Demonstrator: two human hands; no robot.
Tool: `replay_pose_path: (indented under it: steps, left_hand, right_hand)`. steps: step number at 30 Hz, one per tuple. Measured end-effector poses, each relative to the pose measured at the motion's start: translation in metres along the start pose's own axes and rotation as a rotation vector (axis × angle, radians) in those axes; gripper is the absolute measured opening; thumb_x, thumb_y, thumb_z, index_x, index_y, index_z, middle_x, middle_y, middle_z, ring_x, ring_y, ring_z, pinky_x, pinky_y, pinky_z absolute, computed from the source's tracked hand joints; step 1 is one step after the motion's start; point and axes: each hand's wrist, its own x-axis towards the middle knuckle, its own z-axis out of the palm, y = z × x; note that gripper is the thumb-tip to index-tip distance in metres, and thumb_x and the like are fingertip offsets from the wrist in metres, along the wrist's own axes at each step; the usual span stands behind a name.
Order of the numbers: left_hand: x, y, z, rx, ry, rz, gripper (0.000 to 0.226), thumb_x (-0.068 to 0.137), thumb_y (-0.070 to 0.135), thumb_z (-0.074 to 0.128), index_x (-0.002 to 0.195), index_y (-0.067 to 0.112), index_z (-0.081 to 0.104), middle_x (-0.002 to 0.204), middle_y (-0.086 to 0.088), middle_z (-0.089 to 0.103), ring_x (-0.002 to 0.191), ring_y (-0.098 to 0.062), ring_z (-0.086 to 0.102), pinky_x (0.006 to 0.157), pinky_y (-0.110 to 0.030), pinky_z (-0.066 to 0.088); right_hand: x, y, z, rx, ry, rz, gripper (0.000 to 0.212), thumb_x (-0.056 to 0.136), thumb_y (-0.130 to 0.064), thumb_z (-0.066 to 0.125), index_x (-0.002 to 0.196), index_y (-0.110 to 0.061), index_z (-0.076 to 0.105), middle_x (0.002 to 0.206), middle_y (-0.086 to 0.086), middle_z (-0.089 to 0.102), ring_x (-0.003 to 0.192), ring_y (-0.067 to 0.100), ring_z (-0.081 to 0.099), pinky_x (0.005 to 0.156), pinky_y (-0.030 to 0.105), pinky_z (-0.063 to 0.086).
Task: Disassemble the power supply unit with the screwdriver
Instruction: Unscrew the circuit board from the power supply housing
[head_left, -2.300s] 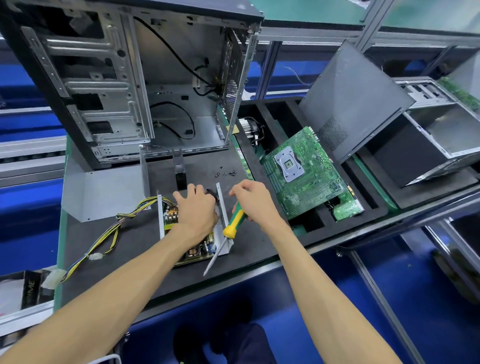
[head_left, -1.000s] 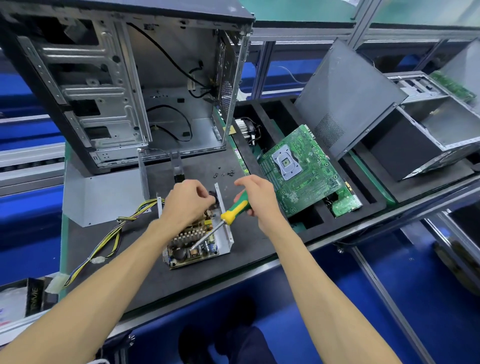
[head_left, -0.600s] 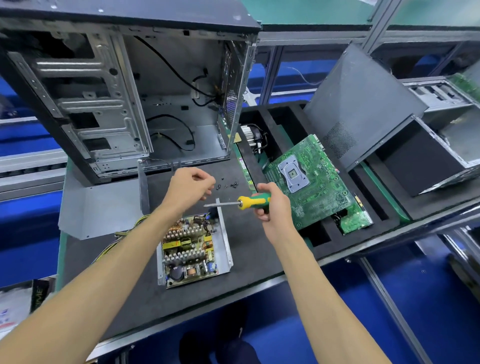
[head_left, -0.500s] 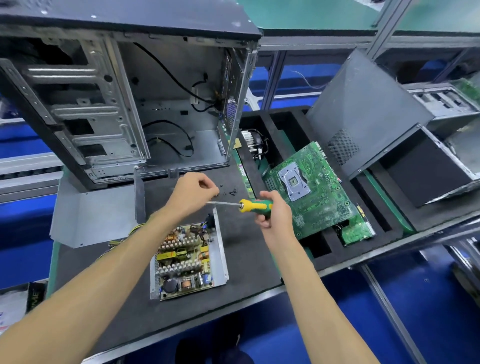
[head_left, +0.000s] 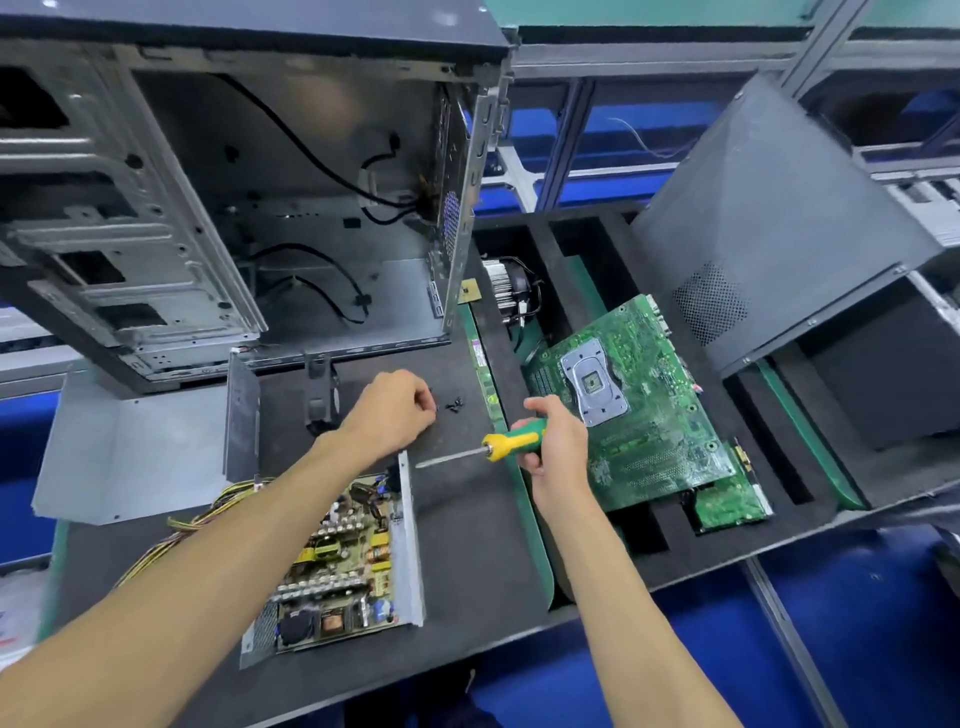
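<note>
Gripping screwdriver (head_left: 511, 443) handle in right hand (head_left: 555, 446), shaft pointing left over desk (head_left: 467, 525). Left hand (head_left: 392, 413) curled beside loose screws (head_left: 455, 404); contents not visible. Opened power supply unit (head_left: 345, 564) near desk's front edge.

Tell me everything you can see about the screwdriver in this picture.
The screwdriver has a thick yellow and green handle, plastic or rubber by its look, and a thin bright metal shaft. The right hand holds the green end in its grip. The tool lies almost level, with its tip pointing left, above the dark mat and just beyond the open power supply. The tip touches nothing.
</note>
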Motion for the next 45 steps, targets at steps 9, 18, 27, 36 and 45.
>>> replay_pose_path:
  steps: [9, 18, 27, 36, 45]
  left_hand:
    - [-0.025, 0.009, -0.038, -0.174, -0.037, 0.080, 0.014, 0.089, 0.005, 0.065, 0.088, 0.012, 0.077, 0.077, 0.000, 0.073, 0.072, -0.012, 0.068, 0.067, -0.023, 0.051]
    - [-0.102, -0.010, -0.079, -0.627, 0.087, 0.029, 0.018, 0.093, -0.007, 0.057, 0.090, 0.000, 0.074, 0.072, -0.009, 0.069, 0.055, -0.004, 0.063, 0.056, -0.017, 0.052]
    - [-0.127, -0.034, -0.038, 0.104, 0.018, 0.126, 0.024, 0.089, 0.038, 0.066, 0.105, 0.029, 0.050, 0.102, 0.009, 0.063, 0.094, -0.017, 0.061, 0.078, -0.036, 0.050]
    - [-0.113, -0.024, -0.005, 0.242, -0.051, 0.280, 0.074, 0.081, 0.031, 0.068, 0.144, 0.027, 0.029, 0.092, 0.000, 0.055, 0.092, -0.029, 0.056, 0.088, -0.042, 0.040]
    - [-0.118, -0.037, -0.035, 0.274, 0.079, 0.193, 0.029, 0.090, 0.028, 0.059, 0.119, 0.025, 0.059, 0.108, -0.001, 0.063, 0.101, -0.028, 0.063, 0.081, -0.037, 0.047]
  right_hand:
    - [-0.019, 0.001, 0.023, 0.169, -0.439, 0.124, 0.013, 0.091, -0.011, 0.058, 0.079, -0.011, 0.053, 0.066, 0.004, 0.049, 0.041, 0.012, 0.032, 0.035, 0.019, 0.020]
    - [-0.058, 0.017, 0.055, 0.335, -0.612, 0.130, 0.016, 0.095, -0.008, 0.062, 0.083, -0.013, 0.052, 0.079, 0.005, 0.051, 0.051, 0.013, 0.040, 0.041, 0.020, 0.033]
    - [-0.084, 0.045, 0.061, 0.604, -0.388, 0.201, 0.024, 0.103, -0.033, 0.059, 0.091, -0.011, 0.060, 0.068, 0.000, 0.056, 0.043, 0.006, 0.034, 0.035, 0.016, 0.029]
    - [-0.098, 0.049, 0.056, 0.528, -0.316, 0.183, 0.019, 0.102, -0.028, 0.060, 0.097, -0.010, 0.055, 0.070, 0.002, 0.051, 0.044, 0.008, 0.037, 0.034, 0.018, 0.029]
    - [-0.095, 0.035, 0.056, 0.515, -0.336, 0.126, 0.015, 0.102, -0.022, 0.056, 0.093, -0.012, 0.049, 0.067, 0.004, 0.058, 0.047, 0.009, 0.037, 0.037, 0.018, 0.028]
